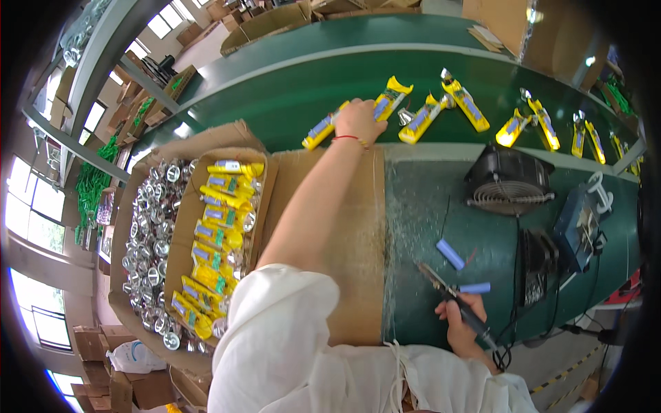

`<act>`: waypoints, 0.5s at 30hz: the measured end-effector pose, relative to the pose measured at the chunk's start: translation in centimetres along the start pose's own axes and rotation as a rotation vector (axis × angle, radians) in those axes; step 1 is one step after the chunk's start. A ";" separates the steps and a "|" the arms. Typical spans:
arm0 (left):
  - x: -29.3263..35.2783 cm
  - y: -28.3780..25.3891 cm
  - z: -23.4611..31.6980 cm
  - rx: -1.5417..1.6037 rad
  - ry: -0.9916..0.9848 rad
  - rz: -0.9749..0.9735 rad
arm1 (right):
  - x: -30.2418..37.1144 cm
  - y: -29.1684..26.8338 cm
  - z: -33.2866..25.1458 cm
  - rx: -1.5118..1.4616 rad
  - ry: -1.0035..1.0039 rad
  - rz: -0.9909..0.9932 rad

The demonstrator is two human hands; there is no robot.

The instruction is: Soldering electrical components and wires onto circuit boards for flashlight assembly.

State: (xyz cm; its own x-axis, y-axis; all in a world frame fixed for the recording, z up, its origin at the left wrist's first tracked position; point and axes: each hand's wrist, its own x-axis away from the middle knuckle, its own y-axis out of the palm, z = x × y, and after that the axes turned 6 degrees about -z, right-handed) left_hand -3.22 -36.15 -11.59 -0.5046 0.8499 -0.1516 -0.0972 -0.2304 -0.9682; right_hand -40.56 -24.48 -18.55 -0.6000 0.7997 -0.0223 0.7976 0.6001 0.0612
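My left arm reaches to the green belt, where my left hand is closed around a yellow plastic housing with a blue cell in it. Its fingertips are partly hidden. Another yellow housing lies against the hand's right side. Low over the green bench, my right hand grips a soldering iron by its dark handle, tip pointing up and left. Just past that hand lies a blue battery cell; a second blue cell with thin wires lies beyond the iron.
Several yellow housings with silvery lamp heads lie along the belt. At left, a carton holds rows of yellow housings, beside a box of silvery lamp heads. A black fan, a blue soldering stand and cables occupy the right.
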 end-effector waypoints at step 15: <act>0.1 -4.8 -16.2 -0.005 0.046 -0.205 | -0.5 -0.7 0.3 -0.059 0.056 0.026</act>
State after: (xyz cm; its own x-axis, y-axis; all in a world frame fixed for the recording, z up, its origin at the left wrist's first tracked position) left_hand 11.09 -27.30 -10.16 -0.4351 0.8995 0.0403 -0.1901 -0.0479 -0.9806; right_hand -40.81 -25.26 -18.86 -0.5828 0.8118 0.0362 0.8090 0.5755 0.1196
